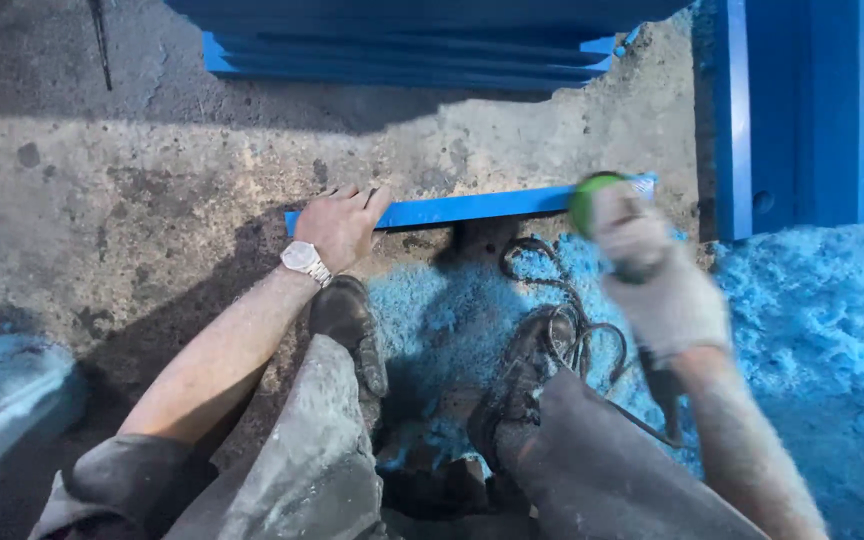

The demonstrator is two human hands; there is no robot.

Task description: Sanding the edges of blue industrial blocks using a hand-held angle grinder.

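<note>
From the head camera I look down at a long, flat blue-painted strip [472, 208] lying across the rough concrete floor [152, 180], just ahead of my two worn dark boots [352, 320]. My bare left hand [340, 226], a silver wristwatch [304, 260] at the wrist, presses flat on the strip's left end, fingers spread, its grip closed on nothing. My right hand [652, 275], in a pale dusty work glove and blurred, has its grip wrapped around a green-headed hand tool [592, 200] set against the strip's right end. Bright blue dust [812, 310] carpets the floor at my feet and to the right. More stacked blue panels [402, 45] lie beyond, and a tall blue panel [812, 110] stands at right.
</note>
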